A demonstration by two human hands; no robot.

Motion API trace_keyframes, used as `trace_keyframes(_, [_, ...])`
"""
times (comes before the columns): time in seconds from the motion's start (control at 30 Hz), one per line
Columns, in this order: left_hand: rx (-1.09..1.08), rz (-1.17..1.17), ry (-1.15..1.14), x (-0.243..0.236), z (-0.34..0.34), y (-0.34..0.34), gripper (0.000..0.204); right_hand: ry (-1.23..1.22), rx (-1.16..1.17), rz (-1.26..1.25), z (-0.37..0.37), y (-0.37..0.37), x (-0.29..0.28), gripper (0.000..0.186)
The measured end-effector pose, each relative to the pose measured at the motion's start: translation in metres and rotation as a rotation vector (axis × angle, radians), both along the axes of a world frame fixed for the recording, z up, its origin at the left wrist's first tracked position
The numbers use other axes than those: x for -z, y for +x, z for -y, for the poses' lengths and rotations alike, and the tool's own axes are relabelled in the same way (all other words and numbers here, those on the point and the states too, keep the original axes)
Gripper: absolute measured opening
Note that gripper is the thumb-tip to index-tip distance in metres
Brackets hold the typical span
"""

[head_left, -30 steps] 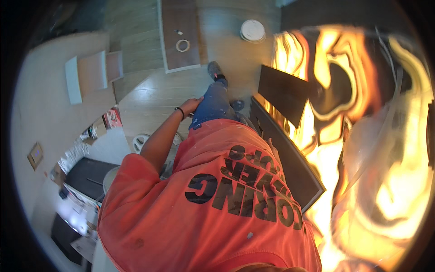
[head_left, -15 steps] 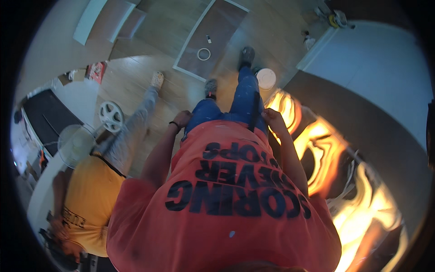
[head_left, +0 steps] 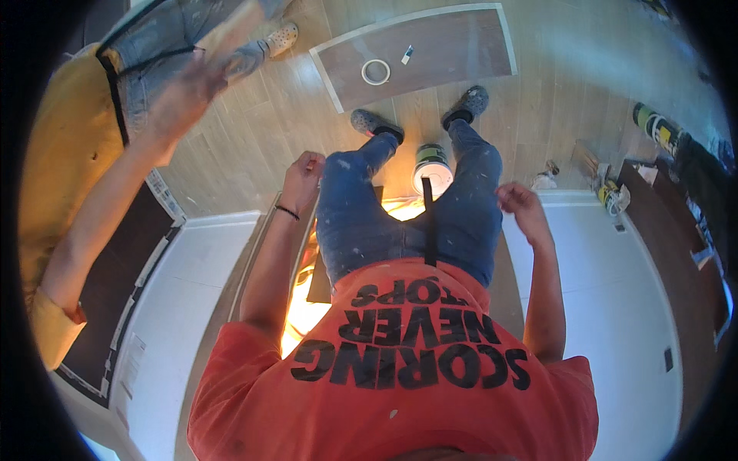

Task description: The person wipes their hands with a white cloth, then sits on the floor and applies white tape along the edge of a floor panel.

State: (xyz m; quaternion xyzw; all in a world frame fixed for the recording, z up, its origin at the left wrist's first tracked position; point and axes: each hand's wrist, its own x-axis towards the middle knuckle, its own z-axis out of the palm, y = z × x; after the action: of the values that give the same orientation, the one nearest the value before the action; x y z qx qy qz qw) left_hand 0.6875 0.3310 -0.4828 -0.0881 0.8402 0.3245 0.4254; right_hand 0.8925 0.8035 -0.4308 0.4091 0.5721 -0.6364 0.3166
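My left hand (head_left: 304, 178), with a dark band on its wrist, hangs beside my left thigh. Its fingers are curled in and nothing shows in them. Next to my right thigh is my right hand (head_left: 520, 203), its fingers bent loosely and slightly apart, holding nothing I can see. Both hands are closest to my paint-flecked blue jeans (head_left: 361, 223). A black strap (head_left: 428, 219) hangs at the front of the jeans. Between my legs, on the floor, stands a bucket (head_left: 433, 177) with a white lid.
Ahead lies a grey-brown panel (head_left: 446, 46) with pale edges, bearing a tape roll (head_left: 375, 72) and a small white-and-dark item (head_left: 407, 54). At left, a co-worker's hand (head_left: 184, 96) is near a blurred pale object. Tins (head_left: 657, 127) stand at right. Bright orange glare (head_left: 304, 307) shows behind me.
My view has turned, bringing the panel and bucket in front of me. My right hand has come away from my waist. The co-worker is now at the upper left, an arm stretched forward.
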Motion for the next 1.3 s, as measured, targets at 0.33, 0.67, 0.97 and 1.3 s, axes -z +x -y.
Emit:
trace_keyframes(0.33, [0.374,-0.567,-0.037,0.227,-0.101,-0.033,0.040,0.127,-0.233,-0.341,0.009,-0.129,0.282,0.026])
trace_keyframes(0.67, [0.845,-0.722,-0.311,0.359,-0.119,-0.068,0.030,0.353,-0.466,-0.471,0.028,-0.199,0.389,0.028])
trace_keyframes(0.97, [0.489,-0.643,0.232,0.258,-0.155,-0.071,0.014,0.110,-0.281,-0.814,0.048,-0.206,0.354,0.031])
trace_keyframes(1.3, [0.249,-0.610,0.652,0.205,-0.186,0.007,0.019,0.070,-0.048,-1.245,0.063,-0.146,0.299,0.046])
